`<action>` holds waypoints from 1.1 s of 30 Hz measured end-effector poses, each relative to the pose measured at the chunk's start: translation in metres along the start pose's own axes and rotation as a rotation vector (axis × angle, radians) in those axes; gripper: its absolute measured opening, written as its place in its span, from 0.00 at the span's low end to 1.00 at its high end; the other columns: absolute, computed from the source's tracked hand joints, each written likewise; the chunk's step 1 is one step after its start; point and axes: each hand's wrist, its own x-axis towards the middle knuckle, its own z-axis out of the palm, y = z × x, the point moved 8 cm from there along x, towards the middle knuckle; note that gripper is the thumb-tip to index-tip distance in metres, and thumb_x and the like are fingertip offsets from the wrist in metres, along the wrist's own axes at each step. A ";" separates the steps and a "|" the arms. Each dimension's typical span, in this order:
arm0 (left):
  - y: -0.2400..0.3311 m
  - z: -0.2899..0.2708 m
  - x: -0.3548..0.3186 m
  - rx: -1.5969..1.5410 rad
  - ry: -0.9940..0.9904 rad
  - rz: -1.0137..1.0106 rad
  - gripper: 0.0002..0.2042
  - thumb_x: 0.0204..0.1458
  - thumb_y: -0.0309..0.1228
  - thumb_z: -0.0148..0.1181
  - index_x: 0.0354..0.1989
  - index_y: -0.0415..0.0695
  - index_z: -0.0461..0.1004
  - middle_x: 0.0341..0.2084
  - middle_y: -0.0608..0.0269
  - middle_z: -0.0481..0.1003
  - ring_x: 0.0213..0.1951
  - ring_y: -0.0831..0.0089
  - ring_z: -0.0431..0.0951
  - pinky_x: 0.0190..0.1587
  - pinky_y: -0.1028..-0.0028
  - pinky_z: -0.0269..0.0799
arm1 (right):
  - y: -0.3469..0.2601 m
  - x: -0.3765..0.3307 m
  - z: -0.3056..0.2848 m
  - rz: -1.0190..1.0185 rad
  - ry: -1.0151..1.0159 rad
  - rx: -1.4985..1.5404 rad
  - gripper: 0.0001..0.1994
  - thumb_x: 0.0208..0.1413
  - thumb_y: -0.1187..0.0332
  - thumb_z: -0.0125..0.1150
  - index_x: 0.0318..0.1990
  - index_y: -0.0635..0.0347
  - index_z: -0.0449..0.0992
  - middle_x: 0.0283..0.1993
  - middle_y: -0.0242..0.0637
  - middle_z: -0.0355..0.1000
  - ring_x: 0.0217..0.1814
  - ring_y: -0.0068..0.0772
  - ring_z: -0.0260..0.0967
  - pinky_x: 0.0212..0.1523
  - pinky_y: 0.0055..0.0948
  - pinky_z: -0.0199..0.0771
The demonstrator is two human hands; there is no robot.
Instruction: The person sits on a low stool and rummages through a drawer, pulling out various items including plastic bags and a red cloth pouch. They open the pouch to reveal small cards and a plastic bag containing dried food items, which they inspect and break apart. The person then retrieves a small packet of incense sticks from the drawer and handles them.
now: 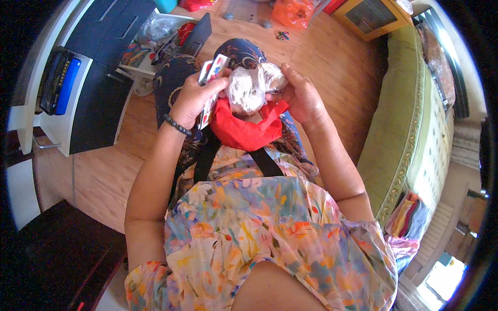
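Observation:
Over my lap, my left hand [192, 101] is closed around a few flat white packets [216, 69] with red and blue print. Its thumb lies across them, close to a crumpled clear plastic bag [246, 92] that has something whitish inside. On the other side, my right hand [303, 97] pinches the bunched end of this plastic bag between thumb and fingers. Directly beneath, a red cloth-like bag [243, 132] with a handle loop rests in my lap, its mouth toward the plastic. What lies inside the red bag is hidden.
At left, a dark cabinet [98, 103] has an open drawer [179, 39] filled with plastic bags and small items. A green-covered sofa or bed [391, 103] runs along the right. Ahead, an orange plastic bag [293, 14] and a small colourful object [282, 35] lie on the wooden floor.

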 end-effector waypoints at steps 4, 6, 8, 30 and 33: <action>0.000 -0.004 -0.001 -0.002 -0.005 0.010 0.14 0.51 0.31 0.60 0.43 0.38 0.73 0.35 0.64 0.76 0.37 0.78 0.75 0.40 0.77 0.71 | 0.004 0.003 0.004 0.016 -0.090 -0.054 0.20 0.62 0.57 0.47 0.51 0.66 0.68 0.44 0.42 0.72 0.43 0.33 0.71 0.41 0.30 0.75; 0.006 0.001 -0.001 0.193 -0.031 0.116 0.13 0.50 0.32 0.61 0.43 0.39 0.73 0.35 0.63 0.76 0.37 0.77 0.75 0.41 0.76 0.71 | -0.008 -0.003 0.017 -0.122 -0.120 -0.205 0.19 0.58 0.59 0.54 0.48 0.67 0.69 0.39 0.41 0.73 0.38 0.31 0.71 0.38 0.29 0.74; 0.007 0.011 0.004 0.485 -0.082 0.263 0.13 0.50 0.32 0.62 0.42 0.39 0.73 0.34 0.64 0.76 0.37 0.76 0.75 0.42 0.75 0.70 | -0.012 -0.006 0.022 -0.199 -0.116 -0.368 0.19 0.55 0.61 0.59 0.48 0.67 0.70 0.38 0.39 0.73 0.36 0.29 0.71 0.38 0.28 0.74; 0.011 -0.009 0.013 -0.278 -0.146 0.007 0.25 0.44 0.28 0.65 0.52 0.41 0.65 0.43 0.64 0.73 0.44 0.73 0.73 0.49 0.73 0.68 | -0.018 0.013 0.019 -0.133 -0.314 0.329 0.24 0.46 0.69 0.56 0.53 0.65 0.65 0.54 0.47 0.67 0.59 0.47 0.61 0.64 0.47 0.53; 0.009 -0.013 0.014 -0.200 -0.157 -0.013 0.26 0.45 0.27 0.62 0.54 0.41 0.64 0.47 0.61 0.71 0.49 0.68 0.72 0.54 0.68 0.66 | -0.022 0.010 0.028 -0.113 -0.357 0.343 0.24 0.45 0.69 0.56 0.53 0.65 0.65 0.55 0.47 0.66 0.59 0.48 0.61 0.64 0.47 0.53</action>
